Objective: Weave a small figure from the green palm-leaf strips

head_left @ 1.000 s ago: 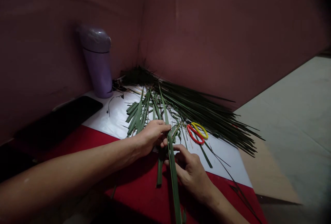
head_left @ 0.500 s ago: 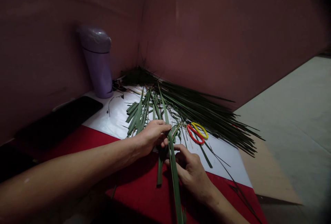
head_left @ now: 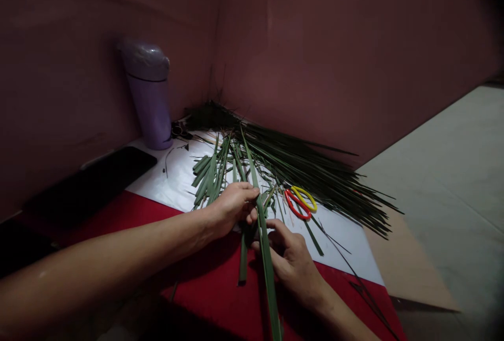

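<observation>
My left hand (head_left: 232, 205) is closed, its thumb pressing on a long green leaf strip (head_left: 266, 262) that runs from the pile down past the front edge. Close to its right side, my right hand (head_left: 289, 254) has curled fingers around the same strip; part of its grip is hidden behind the leaf. A shorter folded strip (head_left: 242, 265) hangs below my left hand. Scissors with red and yellow handles (head_left: 301, 202) lie to the right. Cut leaf pieces (head_left: 210, 176) are spread beyond my left hand.
A purple tumbler (head_left: 151, 105) stands at the back left beside a dark flat object (head_left: 94, 183). Many long dark leaves (head_left: 315, 173) lie along the wall at right. White sheet (head_left: 354, 246) and red cloth (head_left: 205, 299) cover the surface. Thin stems hang at front right.
Both hands have hardly moved. The lower end of the long strip has shifted slightly to the right.
</observation>
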`<move>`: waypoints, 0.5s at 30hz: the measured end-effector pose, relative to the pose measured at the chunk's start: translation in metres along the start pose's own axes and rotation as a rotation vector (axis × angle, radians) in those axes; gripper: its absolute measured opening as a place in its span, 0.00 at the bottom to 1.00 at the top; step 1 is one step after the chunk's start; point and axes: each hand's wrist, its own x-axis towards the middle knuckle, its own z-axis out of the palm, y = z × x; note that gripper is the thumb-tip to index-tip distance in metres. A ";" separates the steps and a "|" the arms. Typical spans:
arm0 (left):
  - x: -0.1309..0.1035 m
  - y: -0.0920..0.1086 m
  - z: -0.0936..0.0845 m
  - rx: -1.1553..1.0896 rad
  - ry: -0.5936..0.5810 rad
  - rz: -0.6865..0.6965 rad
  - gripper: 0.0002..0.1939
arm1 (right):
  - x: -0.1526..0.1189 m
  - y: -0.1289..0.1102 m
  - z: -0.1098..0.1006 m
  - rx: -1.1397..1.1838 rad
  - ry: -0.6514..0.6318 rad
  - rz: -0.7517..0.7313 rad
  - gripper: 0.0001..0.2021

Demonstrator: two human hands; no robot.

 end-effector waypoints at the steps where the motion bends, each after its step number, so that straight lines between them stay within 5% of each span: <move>1: 0.000 0.000 0.000 0.000 0.001 -0.003 0.07 | 0.000 0.000 0.000 0.007 0.000 0.001 0.10; 15: 0.000 0.000 0.001 0.004 0.023 0.003 0.08 | 0.000 0.001 0.001 0.022 -0.009 0.014 0.09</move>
